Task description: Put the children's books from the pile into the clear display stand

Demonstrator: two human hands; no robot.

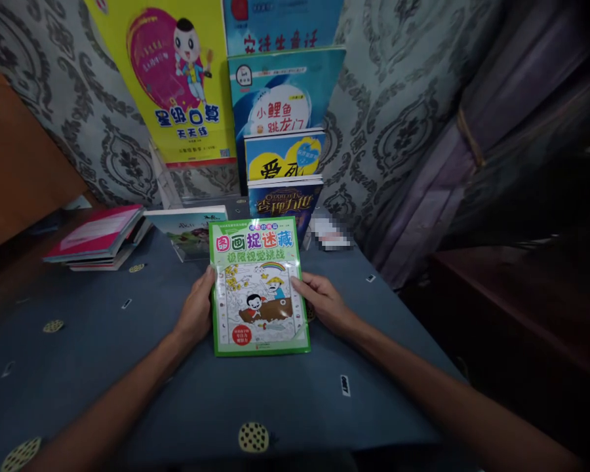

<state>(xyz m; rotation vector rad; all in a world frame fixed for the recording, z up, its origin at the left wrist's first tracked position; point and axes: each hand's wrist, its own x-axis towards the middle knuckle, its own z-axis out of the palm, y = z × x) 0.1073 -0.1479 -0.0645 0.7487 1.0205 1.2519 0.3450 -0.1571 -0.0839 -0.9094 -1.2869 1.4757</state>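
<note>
Between my left hand (195, 307) and right hand (323, 301), each clasping one side edge, I hold the green-bordered rectangular paper book (261, 292) over the blue-grey patterned tablecloth (152, 413), neither hand clearly nearer. Its long axis runs away from me, title end toward the upright dark-blue book (284, 199).

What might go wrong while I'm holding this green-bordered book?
The green-bordered book could bump the dark blue book standing behind it. Your left hand and right hand hold only its side edges, so it might slip. The pile of books at left is stacked unevenly and could slide.
</note>
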